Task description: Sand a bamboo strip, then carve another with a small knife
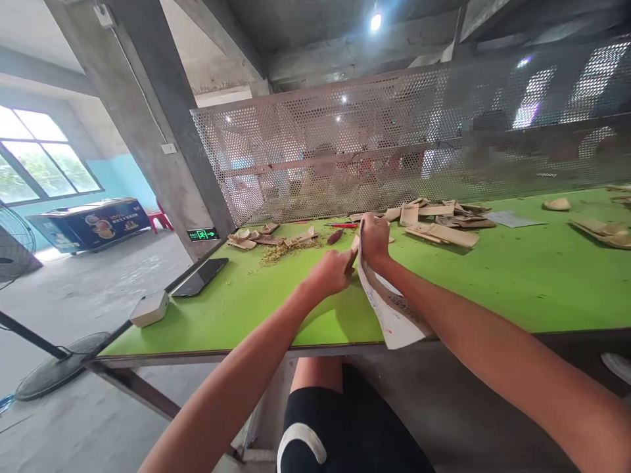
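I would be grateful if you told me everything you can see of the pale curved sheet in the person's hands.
The pale curved sheet is a long, thin, off-white strip, bowed lengthwise, looking like paper or dried leaf sheath. Dark marks, perhaps writing, run along its lower part, and a brownish band follows one edge. The right hand grips its upper end, and the left hand is close beside it. It stands tilted, its lower end reaching over the front edge of the green table.

The left hand [330, 273] hides most of what it pinches.
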`<action>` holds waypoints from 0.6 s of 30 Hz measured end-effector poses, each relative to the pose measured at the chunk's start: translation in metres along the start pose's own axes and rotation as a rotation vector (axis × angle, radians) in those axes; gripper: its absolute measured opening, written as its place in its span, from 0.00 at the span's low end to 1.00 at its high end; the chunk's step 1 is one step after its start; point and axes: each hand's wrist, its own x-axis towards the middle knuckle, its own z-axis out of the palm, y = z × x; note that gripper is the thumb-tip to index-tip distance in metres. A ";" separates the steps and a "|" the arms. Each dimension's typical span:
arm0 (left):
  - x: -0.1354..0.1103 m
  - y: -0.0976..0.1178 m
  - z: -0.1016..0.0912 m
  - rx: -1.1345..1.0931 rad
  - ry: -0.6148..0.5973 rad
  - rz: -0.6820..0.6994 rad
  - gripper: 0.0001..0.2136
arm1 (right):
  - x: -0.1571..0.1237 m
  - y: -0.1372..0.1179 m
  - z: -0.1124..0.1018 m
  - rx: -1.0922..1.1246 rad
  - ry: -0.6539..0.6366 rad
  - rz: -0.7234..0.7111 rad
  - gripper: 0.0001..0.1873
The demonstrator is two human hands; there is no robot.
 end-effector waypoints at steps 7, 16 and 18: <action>0.000 -0.001 -0.002 0.008 -0.026 0.032 0.06 | -0.002 -0.011 -0.002 0.035 0.004 0.007 0.20; 0.000 0.000 -0.001 -0.028 -0.022 0.004 0.07 | 0.001 -0.008 -0.005 0.017 -0.057 -0.039 0.18; 0.001 0.000 -0.001 -0.042 -0.016 0.008 0.07 | 0.001 -0.009 -0.006 0.023 -0.062 -0.046 0.17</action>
